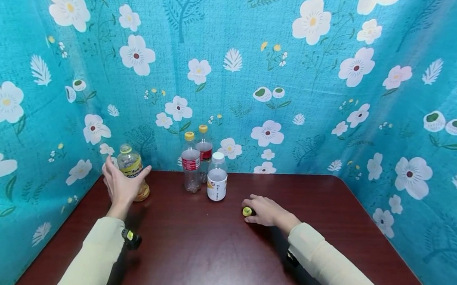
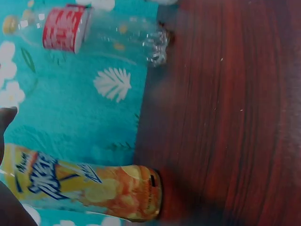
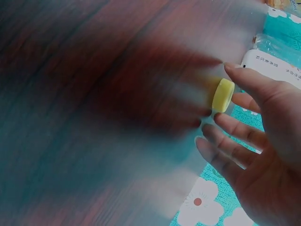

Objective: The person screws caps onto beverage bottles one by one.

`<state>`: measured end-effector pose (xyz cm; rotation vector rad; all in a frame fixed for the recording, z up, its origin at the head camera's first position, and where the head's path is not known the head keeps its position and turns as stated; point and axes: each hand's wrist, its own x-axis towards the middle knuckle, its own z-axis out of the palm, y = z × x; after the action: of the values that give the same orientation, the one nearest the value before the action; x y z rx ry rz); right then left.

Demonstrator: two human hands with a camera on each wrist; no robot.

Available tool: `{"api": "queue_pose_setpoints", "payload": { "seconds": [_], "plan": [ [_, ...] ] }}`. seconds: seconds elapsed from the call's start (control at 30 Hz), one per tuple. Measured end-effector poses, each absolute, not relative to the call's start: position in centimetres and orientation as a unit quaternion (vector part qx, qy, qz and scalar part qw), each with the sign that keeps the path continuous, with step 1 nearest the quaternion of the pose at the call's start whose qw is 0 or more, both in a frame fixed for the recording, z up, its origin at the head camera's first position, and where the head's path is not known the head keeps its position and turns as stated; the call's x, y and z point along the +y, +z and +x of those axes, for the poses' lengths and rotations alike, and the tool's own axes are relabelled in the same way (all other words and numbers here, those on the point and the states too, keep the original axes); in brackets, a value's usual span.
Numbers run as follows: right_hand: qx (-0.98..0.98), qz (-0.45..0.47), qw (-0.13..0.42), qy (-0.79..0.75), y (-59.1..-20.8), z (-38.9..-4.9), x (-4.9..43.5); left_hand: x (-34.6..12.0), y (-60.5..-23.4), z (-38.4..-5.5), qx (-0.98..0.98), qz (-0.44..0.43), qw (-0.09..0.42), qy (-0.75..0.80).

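Note:
At the left, a juice drink bottle [image 1: 130, 165] with a yellow label stands on the table, its mouth apparently uncapped. My left hand [image 1: 123, 182] is in front of it, thumb and fingers spread wide; contact cannot be made out. In the left wrist view the same bottle [image 2: 89, 186] shows a fruit-printed label, and part of the hand [image 2: 11, 207] appears at the left edge. To the right, a yellow bottle cap [image 3: 223, 95] lies on the table. My right hand [image 1: 268, 210] is over it, thumb and fingers spread around the cap without a visible pinch.
Two clear bottles with red labels and yellow caps, one in front [image 1: 191, 166] and one behind [image 1: 205, 150], stand at the back middle. A white-capped bottle [image 1: 217, 182] stands beside them. A blue flowered curtain [image 1: 241, 94] borders the dark red table [image 1: 195, 247].

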<state>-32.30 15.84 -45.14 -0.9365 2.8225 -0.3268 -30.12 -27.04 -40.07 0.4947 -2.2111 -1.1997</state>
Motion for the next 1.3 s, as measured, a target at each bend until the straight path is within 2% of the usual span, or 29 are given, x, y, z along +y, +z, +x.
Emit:
{"api": "queue_pose_setpoints", "payload": {
  "seconds": [0.3, 1.07, 1.3],
  "plan": [
    [0.936, -0.329, 0.065, -0.109, -45.2, -32.1, 15.6, -28.1, -40.9, -32.3, -0.809, 0.197, 0.256, -0.490],
    [0.929, -0.337, 0.041, -0.149, -45.5, -32.0, 15.9, -27.9, -40.6, -32.9, -0.799, 0.191, 0.259, -0.508],
    [0.928, -0.332, 0.030, -0.166, -45.2, -32.1, 16.4, -28.1, -40.7, -32.8, -0.815, 0.175, 0.280, -0.477]
  ]
}}
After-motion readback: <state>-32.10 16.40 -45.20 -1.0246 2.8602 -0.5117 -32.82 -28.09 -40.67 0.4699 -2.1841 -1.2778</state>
